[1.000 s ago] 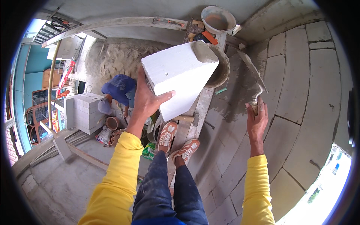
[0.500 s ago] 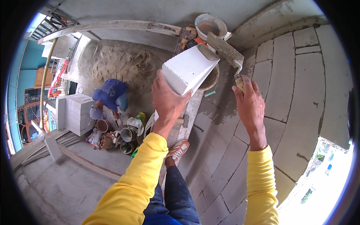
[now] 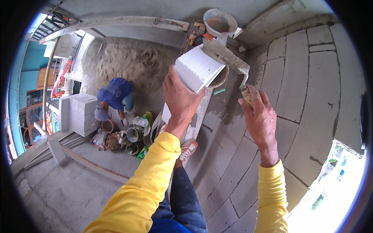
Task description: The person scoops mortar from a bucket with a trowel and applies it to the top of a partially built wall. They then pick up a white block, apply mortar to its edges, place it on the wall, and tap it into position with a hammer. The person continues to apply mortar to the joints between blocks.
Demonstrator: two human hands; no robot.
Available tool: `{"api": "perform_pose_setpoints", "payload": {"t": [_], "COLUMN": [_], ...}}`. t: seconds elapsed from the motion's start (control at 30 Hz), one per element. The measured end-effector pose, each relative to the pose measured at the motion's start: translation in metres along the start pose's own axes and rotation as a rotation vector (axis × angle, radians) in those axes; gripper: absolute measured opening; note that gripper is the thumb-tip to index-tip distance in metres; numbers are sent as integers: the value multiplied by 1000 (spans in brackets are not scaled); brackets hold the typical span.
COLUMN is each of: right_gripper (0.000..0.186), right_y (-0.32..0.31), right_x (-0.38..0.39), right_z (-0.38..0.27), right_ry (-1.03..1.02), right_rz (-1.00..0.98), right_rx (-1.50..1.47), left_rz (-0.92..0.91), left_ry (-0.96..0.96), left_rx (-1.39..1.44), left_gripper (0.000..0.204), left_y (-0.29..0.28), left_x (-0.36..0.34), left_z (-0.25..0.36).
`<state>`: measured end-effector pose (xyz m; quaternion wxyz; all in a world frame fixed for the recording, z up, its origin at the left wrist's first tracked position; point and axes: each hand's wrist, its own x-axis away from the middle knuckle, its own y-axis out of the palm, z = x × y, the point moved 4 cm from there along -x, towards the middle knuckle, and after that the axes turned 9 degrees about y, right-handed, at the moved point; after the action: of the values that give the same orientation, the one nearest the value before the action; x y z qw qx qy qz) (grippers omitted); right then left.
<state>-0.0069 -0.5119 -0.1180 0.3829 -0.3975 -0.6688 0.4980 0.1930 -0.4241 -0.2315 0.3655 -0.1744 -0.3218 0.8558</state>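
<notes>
My left hand (image 3: pixel 180 103) grips a white lightweight block (image 3: pixel 194 64), tilted so that its rough end face turns toward me. My right hand (image 3: pixel 260 120) is closed round the wooden handle of a trowel (image 3: pixel 229 54), whose mortar-coated blade lies at the block's upper far end, touching or just over it. A round bucket (image 3: pixel 222 79) is partly hidden behind the block. Below the hands, a wooden plank (image 3: pixel 198 112) runs under my sneakered feet, one of which is mostly hidden by my left arm.
A co-worker in a blue shirt (image 3: pixel 114 93) bends at left beside stacked white blocks (image 3: pixel 77 114), several buckets (image 3: pixel 134 134) and bags. Sand (image 3: pixel 116 58) lies behind them. A pale basin (image 3: pixel 219 21) stands at the plank's far end. A block wall (image 3: pixel 295 81) rises at right.
The trowel blade has swung left from beside the wall onto the block's far end. My left hand has turned the block and shifted it to the right, raising its rough end into view.
</notes>
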Motion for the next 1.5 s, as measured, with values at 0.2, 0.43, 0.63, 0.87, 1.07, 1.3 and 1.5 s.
{"api": "perform_pose_setpoints", "payload": {"t": [0.2,0.43,0.63,0.87,1.07,1.3,1.5], "right_gripper": [60,62,45,51,42,42,54], "right_y": [13,46,88,150,119,94,140], "right_x": [39,107,71,33,80,17,50], "right_z": [-23,-21,14,-10,-40,-32,-8], "right_ry": [-190,-252,473,583,415,-104,-160], "right_rz": [119,168,-191,-529,-602,223,282], "right_rx": [-4,-216,-1151,-1637,-1503,-651,-377], "left_rz": [29,34,2,-2,33,45,9], "left_ry": [-14,-42,-86,-56,7,-39,-44], "left_rx": [-29,65,35,27,50,11,47], "left_gripper": [117,121,121,114,113,118,118], "left_y": [4,-2,-12,-15,-19,-15,-16], "left_x": [1,-7,-10,-16,-25,-24,-25], "left_z": [-5,-16,-28,-30,-39,-37,-35]}}
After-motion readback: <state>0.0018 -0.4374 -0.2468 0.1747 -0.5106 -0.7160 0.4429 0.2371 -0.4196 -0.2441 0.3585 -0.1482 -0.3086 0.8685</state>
